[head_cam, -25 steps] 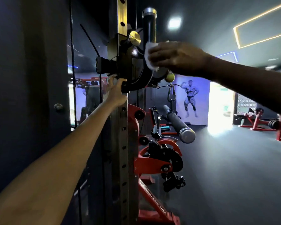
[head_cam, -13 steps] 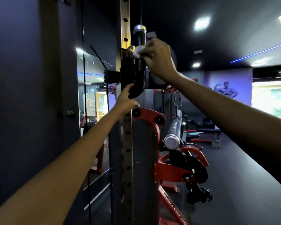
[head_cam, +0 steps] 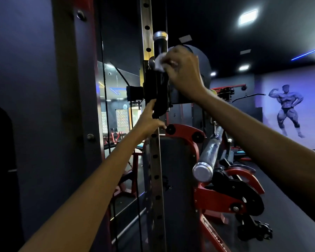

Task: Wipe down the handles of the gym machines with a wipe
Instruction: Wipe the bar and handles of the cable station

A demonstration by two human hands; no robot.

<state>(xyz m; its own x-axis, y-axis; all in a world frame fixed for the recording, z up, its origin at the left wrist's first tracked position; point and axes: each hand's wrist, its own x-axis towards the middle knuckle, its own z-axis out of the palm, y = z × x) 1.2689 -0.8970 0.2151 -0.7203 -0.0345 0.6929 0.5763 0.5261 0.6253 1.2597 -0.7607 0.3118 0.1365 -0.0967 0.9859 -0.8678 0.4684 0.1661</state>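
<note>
One white wipe is seen, pinched in the curled fingers of the right hand and pressed against the upright black handle with the silver cap, high on the machine. One perforated steel upright is shown, with a black carriage mounted on it just below the wipe. The left hand is raised to the lower end of that carriage, its fingers bent around the black edge and its thumb laid against the upright. Two bare forearms are extended from the lower corners. One second handle, a chrome-capped bar, is angled out from the red frame lower right, untouched. One bodybuilder mural is visible on the far wall, and three ceiling lights are lit.
</note>
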